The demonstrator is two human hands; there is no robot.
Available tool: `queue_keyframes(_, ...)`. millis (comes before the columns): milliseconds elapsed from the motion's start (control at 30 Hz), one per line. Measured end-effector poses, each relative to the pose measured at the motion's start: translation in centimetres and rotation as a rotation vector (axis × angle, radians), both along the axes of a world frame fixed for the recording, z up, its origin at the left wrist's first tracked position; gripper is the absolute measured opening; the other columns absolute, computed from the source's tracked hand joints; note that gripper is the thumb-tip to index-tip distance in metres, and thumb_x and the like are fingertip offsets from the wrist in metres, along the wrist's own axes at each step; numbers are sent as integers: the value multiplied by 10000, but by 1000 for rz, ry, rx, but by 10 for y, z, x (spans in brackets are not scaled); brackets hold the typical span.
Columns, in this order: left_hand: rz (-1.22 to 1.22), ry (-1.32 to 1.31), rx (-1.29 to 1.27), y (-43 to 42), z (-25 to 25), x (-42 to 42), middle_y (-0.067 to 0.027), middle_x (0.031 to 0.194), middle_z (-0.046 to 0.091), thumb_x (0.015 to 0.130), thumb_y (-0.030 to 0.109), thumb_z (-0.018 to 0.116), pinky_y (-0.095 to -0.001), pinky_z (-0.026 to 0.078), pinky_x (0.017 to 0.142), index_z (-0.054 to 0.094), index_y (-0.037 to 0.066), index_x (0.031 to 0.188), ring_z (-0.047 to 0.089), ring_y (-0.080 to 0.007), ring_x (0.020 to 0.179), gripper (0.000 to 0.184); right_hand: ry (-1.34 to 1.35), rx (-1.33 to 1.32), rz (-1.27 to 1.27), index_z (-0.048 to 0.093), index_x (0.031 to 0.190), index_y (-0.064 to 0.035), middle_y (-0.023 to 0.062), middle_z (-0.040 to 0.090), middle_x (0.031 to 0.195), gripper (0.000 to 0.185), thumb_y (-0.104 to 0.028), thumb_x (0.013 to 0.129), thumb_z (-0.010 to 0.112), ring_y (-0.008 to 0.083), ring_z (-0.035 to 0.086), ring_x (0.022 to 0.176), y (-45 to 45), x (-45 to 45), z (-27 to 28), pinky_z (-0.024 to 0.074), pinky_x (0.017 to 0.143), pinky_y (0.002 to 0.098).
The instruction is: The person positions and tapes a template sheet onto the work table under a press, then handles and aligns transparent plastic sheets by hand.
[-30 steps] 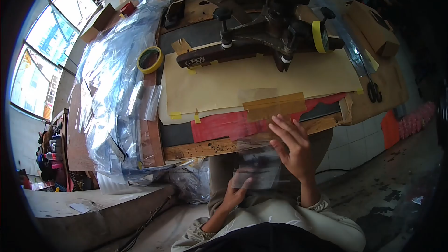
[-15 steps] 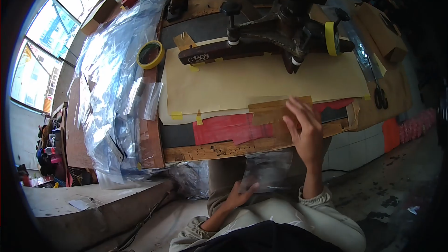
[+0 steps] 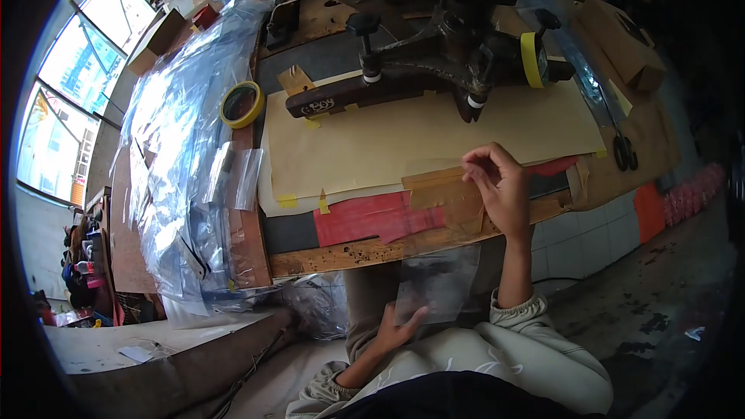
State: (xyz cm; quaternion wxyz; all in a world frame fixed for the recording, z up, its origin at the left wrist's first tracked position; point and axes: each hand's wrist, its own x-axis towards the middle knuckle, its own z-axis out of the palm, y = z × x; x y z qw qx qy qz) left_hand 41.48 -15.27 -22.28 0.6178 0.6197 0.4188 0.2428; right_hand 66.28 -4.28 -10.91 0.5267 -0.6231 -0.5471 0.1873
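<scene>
Head view, left hand (image 3: 394,332) pinching clear rectangular film (image 3: 441,283), right hand (image 3: 504,190) curled, grip unclear

Left fingers (image 3: 420,314) holding clear plastic sheet (image 3: 438,283), right fingers (image 3: 497,157) curled beside brown strip (image 3: 434,190)

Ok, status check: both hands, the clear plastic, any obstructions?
Left hand holding clear plastic sheet near lower edge. Right hand at brown strip, fingers curled, grip unclear. Dark bar across cream sheet, beyond both hands.
</scene>
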Motion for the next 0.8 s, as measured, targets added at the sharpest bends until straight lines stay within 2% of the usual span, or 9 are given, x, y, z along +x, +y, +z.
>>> queue_keyframes(67,57,-22,55,-3,1,2,-121,767,655,882,185,613,-303,481,687,665,-18,859,609,-200,688,211,240,68,-26,597,926,-8,51,614,750,96,-46,854,647,100,573,581,-1,-3,9,464,543,219)
queue_keyframes(167,-27,-244,127,6,4,3,-123,779,664,878,182,597,-299,484,681,698,8,902,623,-209,692,203,425,222,-8,578,969,-1,60,637,756,136,-73,873,641,74,575,564,-2,-8,37,464,532,196)
queue_keyframes(200,-44,-278,144,9,9,4,-121,782,665,876,179,588,-295,484,680,704,17,916,623,-208,695,203,423,241,24,556,1017,11,84,640,751,172,-63,880,627,87,598,577,-4,-7,44,467,535,199)
queue_keyframes(300,-100,-333,204,12,26,4,-115,782,666,869,172,566,-286,480,672,718,40,951,616,-202,694,218,543,336,136,554,1026,7,94,642,754,163,-47,884,614,99,613,579,-13,-12,58,470,534,199)
queue_keyframes(367,-149,-303,249,12,28,0,-110,771,660,862,174,558,-284,474,657,722,50,966,603,-197,678,230,560,369,161,544,1037,25,114,643,774,167,-21,885,595,117,624,608,-20,-17,66,496,579,216)
queue_keyframes(567,-62,-422,255,6,31,4,-88,697,610,837,159,576,-284,443,599,725,51,972,527,-173,595,228,556,436,181,532,1048,46,125,641,795,200,14,864,604,144,628,647,-28,-29,80,520,637,244)
queue_keyframes(800,-109,-368,280,8,30,-2,-129,807,686,836,151,572,-296,458,629,727,40,954,536,-188,596,224,531,433,169,532,1045,43,121,640,814,212,37,848,611,143,626,657,-25,-32,81,525,645,251)
